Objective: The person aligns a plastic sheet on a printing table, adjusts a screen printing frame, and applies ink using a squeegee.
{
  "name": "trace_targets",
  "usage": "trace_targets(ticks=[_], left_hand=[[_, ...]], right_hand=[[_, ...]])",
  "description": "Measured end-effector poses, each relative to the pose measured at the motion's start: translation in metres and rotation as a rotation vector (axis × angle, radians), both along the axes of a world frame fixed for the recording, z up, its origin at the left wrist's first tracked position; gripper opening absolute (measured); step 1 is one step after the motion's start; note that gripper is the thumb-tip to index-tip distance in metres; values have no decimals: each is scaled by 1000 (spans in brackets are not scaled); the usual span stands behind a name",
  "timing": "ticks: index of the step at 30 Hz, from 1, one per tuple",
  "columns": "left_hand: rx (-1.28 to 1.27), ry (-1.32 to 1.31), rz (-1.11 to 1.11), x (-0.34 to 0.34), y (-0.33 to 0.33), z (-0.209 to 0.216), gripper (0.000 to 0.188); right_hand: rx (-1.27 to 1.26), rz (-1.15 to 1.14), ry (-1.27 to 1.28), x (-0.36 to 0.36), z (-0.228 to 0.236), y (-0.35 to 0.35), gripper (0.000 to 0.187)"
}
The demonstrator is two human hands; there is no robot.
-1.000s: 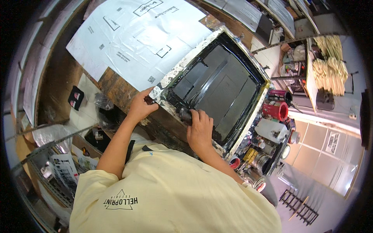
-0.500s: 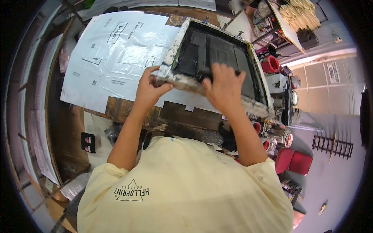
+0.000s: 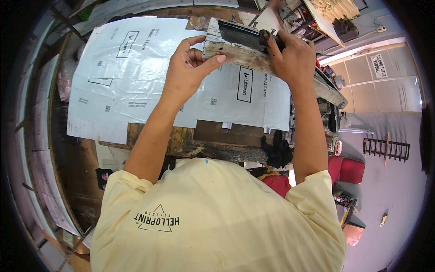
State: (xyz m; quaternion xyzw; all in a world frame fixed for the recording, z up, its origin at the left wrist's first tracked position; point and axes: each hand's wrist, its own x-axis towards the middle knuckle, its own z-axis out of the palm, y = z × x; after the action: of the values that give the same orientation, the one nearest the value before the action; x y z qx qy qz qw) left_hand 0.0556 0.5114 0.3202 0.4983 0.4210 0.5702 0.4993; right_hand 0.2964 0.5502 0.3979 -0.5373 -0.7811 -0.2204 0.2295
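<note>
A screen printing frame [image 3: 247,57], its wood worn and stained, is tilted up with its near edge raised off the table. My left hand [image 3: 190,68] grips its near left corner, thumb along the front face and fingers around the end. My right hand [image 3: 294,56] is closed at the near rail around a dark, ink-smeared squeegee [image 3: 266,38], mostly hidden by the fingers. Black ink shows on the mesh [image 3: 240,35]. Beneath the raised frame lies a white plastic sheet [image 3: 217,102] with black printing.
More printed white sheets [image 3: 131,68] cover the table's left side. A black cloth [image 3: 277,148] hangs at the near edge. Jars [image 3: 334,144] crowd the right side. A red chair [image 3: 351,170] stands at right, and a shelving rack [image 3: 47,154] at left.
The frame's near edge has been lifted and the frame tilted away, uncovering the printed sheet below. Both hands have moved up and away from me; the right hand has also moved right.
</note>
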Motion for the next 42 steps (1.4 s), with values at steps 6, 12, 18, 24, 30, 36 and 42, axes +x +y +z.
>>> trace_targets(ticks=[6, 12, 18, 24, 30, 36, 42], left_hand=[[-18, 13, 13, 0, -2, 1, 73], [3, -16, 25, 3, -2, -3, 73], [-42, -28, 21, 2, -7, -2, 75], [-132, -3, -13, 1, -29, -21, 79], [-327, 139, -66, 4, -73, -72, 100], [-450, 611, 18, 9, -95, -128, 117], [-488, 701, 61, 11, -106, -177, 114]], right_hand=[[11, 33, 15, 1, -3, 1, 45], [16, 47, 35, 1, -2, -1, 45], [-78, 16, 47, 0, -2, -7, 46], [-163, 52, -37, 8, -26, -27, 51], [-805, 185, 235, 58, -76, -34, 72], [-1260, 202, 1070, 100, -126, -16, 55], [-1072, 560, 709, 113, -166, 40, 49]])
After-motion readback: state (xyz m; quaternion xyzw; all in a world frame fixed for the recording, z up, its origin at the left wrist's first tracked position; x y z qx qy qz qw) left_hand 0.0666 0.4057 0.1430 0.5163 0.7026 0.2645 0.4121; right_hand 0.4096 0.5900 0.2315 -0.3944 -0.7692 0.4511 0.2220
